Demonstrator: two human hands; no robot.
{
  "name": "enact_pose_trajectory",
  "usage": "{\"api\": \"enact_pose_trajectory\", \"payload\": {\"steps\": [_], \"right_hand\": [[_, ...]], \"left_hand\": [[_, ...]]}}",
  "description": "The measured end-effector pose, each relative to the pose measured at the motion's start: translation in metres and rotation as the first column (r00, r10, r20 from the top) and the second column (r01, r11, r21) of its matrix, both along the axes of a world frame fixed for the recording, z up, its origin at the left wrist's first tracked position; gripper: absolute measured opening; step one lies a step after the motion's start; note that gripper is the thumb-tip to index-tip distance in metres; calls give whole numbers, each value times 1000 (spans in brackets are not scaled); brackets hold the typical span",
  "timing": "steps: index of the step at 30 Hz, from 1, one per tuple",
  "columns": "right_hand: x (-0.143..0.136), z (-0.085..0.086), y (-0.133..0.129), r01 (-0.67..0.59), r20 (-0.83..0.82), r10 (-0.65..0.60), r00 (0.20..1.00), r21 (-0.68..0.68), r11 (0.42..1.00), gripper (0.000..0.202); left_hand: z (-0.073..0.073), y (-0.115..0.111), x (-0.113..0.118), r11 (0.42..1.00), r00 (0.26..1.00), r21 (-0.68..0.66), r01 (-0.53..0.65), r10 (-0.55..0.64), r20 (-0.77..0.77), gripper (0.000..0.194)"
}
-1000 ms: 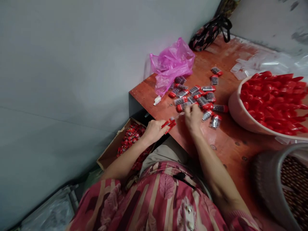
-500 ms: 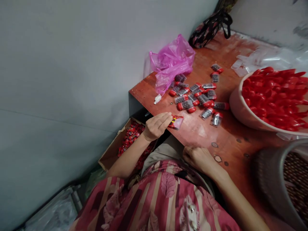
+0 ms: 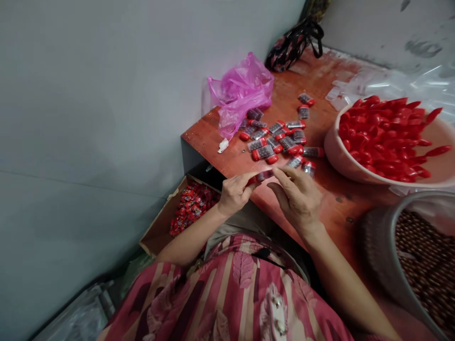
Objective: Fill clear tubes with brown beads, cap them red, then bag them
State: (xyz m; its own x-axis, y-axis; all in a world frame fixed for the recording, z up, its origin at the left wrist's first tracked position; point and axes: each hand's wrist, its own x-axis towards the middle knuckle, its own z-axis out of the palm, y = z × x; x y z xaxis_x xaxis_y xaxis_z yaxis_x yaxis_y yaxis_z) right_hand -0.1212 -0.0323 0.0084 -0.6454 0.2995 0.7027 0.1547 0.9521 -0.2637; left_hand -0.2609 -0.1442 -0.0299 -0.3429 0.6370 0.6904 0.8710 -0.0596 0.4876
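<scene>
My left hand (image 3: 236, 190) is closed, pinching a small red printed packet (image 3: 263, 176) with a darker middle by its left end, above the table's front edge. My right hand (image 3: 298, 195) meets the packet's other end with its fingertips, its thumb standing apart below. Just beyond my hands lie several clear containers with red caps (image 3: 263, 152), filled with small dark balls. Below my left forearm, a cardboard box (image 3: 156, 232) holds many small red printed pieces (image 3: 194, 203).
A pink bowl (image 3: 334, 151) of red plastic spoon-like pieces (image 3: 387, 137) stands on the right, near a grey tub (image 3: 377, 246) of brown balls (image 3: 423, 255). A pink plastic bag (image 3: 245, 85), a dark patterned bag (image 3: 289, 47) and clear plastic (image 3: 398, 85) lie farther back on the red-brown table (image 3: 206, 137).
My right hand has risen from the table edge and come to the packet's right end. The packet has turned in my left hand. The whole view has shifted slightly.
</scene>
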Motion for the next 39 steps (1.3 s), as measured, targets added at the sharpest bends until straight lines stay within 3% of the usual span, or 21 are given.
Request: {"api": "enact_pose_trajectory", "payload": {"steps": [2, 4, 5, 7, 9, 10, 11, 13, 16, 18, 19, 21, 23, 24, 26, 31, 33, 34, 36, 37, 39], "right_hand": [[0, 1, 1, -24, -9, 23, 1000, -136, 990, 40], [2, 2, 5, -55, -40, 42, 998, -415, 908, 37], [3, 2, 7, -85, -65, 58, 996, -592, 801, 38], [5, 0, 10, -155, -120, 108, 987, -888, 432, 43], [2, -5, 12, -171, -164, 164, 973, -985, 32, 47], [-1, -8, 12, -160, -177, 177, 968, -981, -107, 47], [-4, -11, 12, -148, -182, 174, 968, -970, -194, 46], [-12, -16, 10, -155, -186, 105, 977, -954, -256, 41], [-22, -25, 8, -201, -194, -51, 980, -949, -242, 34], [-28, -31, 7, -220, -194, -137, 971, -951, -217, 34], [-30, -35, 6, -227, -194, -169, 966, -952, -206, 34], [-33, -42, 3, -235, -194, -210, 958, -952, -197, 34], [-35, -48, 0, -238, -193, -228, 954, -952, -193, 34], [-35, -51, -2, -238, -192, -235, 953, -953, -186, 33], [-33, -54, -5, -221, -178, -238, 955, -961, -166, 34], [-22, -60, 2, -72, -60, -106, 993, -990, -118, 34], [-20, -61, 8, -25, -25, -61, 998, -1000, -5, 34], [-20, -61, 10, -4, -9, -52, 999, -995, 102, 35], [-20, -58, 15, 43, 33, -32, 999, -917, 397, 38], [-21, -55, 17, 56, 59, -12, 998, -832, 553, 39], [-23, -47, 21, 37, 129, 54, 990, -610, 791, 39]], "left_hand": [[-1, 0, -3, 1000, 999, 2, 31, -31, -40, 22], [-2, -1, -10, 997, 989, 40, 71, -65, -135, 30], [-2, -1, -15, 994, 979, 65, 92, -78, -188, 34], [-1, -2, -27, 986, 953, 86, 144, -114, -281, 37], [0, -1, -36, 977, 916, 34, 210, -184, -358, 33], [0, 0, -39, 970, 895, -4, 242, -225, -386, 32], [0, 2, -41, 963, 878, -38, 266, -258, -404, 31], [-3, 7, -41, 960, 882, -76, 269, -277, -382, 31], [-13, 14, -34, 981, 980, -93, 173, -180, -83, 40], [-21, 16, -26, 986, 951, -116, 122, -83, 298, 46], [-24, 16, -21, 984, 864, -118, 133, -57, 501, 47], [-28, 16, -12, 972, 574, -81, 220, -62, 817, 44], [-29, 17, -5, 959, 303, -7, 283, -83, 949, 40], [-29, 18, -2, 958, 230, 15, 286, -84, 970, 38], [-28, 21, 0, 965, 208, 14, 261, -71, 976, 34], [-28, 26, -4, 957, 335, -105, 269, 9, 942, 29], [-30, 26, -6, 954, 258, -84, 289, 7, 966, 30], [-30, 26, -7, 954, 198, -58, 293, -2, 980, 30], [-30, 23, -8, 959, 140, -25, 283, -15, 990, 32], [-29, 22, -9, 960, 179, -39, 277, -11, 984, 32], [-26, 18, -10, 959, 377, -132, 251, 29, 926, 29]]}}
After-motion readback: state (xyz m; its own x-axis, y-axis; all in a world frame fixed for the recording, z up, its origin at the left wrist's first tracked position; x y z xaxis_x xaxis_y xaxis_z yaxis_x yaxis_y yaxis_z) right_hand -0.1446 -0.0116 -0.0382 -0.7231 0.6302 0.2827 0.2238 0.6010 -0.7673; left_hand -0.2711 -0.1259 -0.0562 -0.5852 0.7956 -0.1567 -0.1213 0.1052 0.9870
